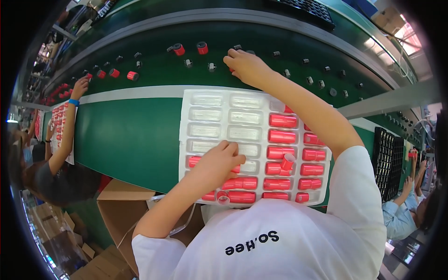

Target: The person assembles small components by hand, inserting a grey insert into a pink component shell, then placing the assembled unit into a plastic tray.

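Observation:
A white plastic tray with rows of oblong pockets lies in front of me. Glossy red tubes fill its right-hand columns and its nearest rows, while the pockets at the far left hold none. My left hand is over the tray, fingers curled round a red tube that mostly hides beneath them. Two short red pieces, one a hollow sleeve, rest on top of filled pockets. Across the green belt reaches my right hand, its fingers closed at the tips. A sliver of red shows under them; the rest is covered.
Red caps with dark ends and small black-and-clear parts are scattered along the belt. A cardboard box stands below the table edge. Other people work at left and right. A black tray is at right.

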Motion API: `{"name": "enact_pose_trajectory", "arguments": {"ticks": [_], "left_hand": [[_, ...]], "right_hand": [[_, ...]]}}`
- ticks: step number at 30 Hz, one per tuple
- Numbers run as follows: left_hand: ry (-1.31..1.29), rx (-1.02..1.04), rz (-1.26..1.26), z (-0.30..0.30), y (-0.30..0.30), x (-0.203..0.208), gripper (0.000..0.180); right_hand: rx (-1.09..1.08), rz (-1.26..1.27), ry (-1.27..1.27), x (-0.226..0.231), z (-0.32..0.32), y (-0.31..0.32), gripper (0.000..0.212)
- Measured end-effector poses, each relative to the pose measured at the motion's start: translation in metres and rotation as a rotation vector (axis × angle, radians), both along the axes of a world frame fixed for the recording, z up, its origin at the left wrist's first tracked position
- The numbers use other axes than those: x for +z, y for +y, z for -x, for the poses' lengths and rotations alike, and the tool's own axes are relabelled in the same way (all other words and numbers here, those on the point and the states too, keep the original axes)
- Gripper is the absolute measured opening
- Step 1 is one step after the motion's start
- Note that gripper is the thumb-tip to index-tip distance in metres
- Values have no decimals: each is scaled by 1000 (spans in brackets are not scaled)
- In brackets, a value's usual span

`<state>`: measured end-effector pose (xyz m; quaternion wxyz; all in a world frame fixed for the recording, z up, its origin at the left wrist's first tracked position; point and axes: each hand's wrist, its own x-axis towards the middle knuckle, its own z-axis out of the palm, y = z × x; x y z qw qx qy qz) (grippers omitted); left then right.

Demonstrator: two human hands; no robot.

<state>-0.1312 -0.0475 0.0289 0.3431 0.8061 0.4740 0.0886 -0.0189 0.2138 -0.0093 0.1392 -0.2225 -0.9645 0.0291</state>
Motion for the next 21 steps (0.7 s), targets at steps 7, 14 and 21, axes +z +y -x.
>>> {"name": "enact_pose_trajectory", "arguments": {"ticks": [7,14,21], "left_hand": [[13,26,-27,4,4,3,39],[-688,513,351,18,11,28,37],[-1594,731,539,2,11,20,32]], "right_hand": [[-124,59,-79,19,100,12,27],[79,458,-114,59,80,2,21],[171,1203,513,113,-30,-84,16]]}}
